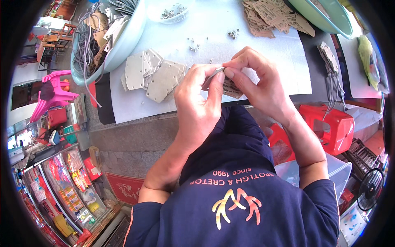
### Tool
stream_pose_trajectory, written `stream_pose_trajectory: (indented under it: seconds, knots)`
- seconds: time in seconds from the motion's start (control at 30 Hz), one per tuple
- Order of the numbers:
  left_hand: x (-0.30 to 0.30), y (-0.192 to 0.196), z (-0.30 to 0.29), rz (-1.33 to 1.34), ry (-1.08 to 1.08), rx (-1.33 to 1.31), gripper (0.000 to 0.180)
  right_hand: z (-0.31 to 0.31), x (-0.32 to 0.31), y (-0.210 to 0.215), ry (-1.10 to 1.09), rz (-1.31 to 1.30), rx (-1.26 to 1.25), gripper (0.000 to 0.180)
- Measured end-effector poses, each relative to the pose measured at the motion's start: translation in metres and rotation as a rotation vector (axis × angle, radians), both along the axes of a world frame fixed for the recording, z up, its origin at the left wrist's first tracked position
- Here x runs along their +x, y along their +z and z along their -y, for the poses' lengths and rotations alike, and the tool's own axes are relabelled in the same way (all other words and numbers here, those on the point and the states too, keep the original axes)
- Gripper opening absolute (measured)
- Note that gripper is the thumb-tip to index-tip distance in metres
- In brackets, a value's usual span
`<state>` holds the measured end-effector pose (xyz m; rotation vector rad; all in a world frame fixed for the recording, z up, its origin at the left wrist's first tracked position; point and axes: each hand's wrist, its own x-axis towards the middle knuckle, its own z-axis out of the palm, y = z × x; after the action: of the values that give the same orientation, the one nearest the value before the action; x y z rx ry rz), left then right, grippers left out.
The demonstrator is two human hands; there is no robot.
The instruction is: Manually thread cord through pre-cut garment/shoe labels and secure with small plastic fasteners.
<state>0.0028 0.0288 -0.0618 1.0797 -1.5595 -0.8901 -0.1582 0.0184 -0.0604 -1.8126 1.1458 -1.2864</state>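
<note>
Above the near edge of the white-covered table, my left hand (pixel 197 101) and my right hand (pixel 263 80) meet fingertip to fingertip. Both are closed in a pinch on a thin grey cord (pixel 214 74) that curves between them; anything smaller at the fingertips is hidden. Just below the pinch, partly covered by my fingers, shows a brown printed plate (pixel 233 89); whether I hold it I cannot tell. Left of my left hand lie fanned-out pale flat plates (pixel 165 81) with small holes. Small metal fasteners (pixel 193 46) are scattered beyond my hands.
A pale blue tub (pixel 140 31) at left overflows with grey cords and plates. A small clear dish (pixel 187 16) holds more fasteners. Brown plates (pixel 267 18) lie at the far right beside a green tub (pixel 329 22). Corded plates (pixel 328 57) hang over the right edge near a red stool (pixel 333 129).
</note>
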Motion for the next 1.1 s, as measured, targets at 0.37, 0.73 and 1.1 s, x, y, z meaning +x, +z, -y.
stream_pose_trajectory:
  seconds: [0.37, 0.73, 1.1]
  knots:
    - [0.005, 0.009, 0.010, -0.006, -0.073, 0.066, 0.010, 0.010, -0.007, 0.011, 0.088, 0.031, 0.137, 0.015]
    - [0.008, 0.006, 0.005, -0.004, -0.077, 0.092, 0.013, 0.011, -0.010, 0.016, 0.095, -0.112, 0.021, 0.013]
    - [0.009, 0.008, 0.004, 0.031, -0.104, 0.048, 0.013, 0.017, -0.008, 0.011, 0.176, -0.032, 0.030, 0.011]
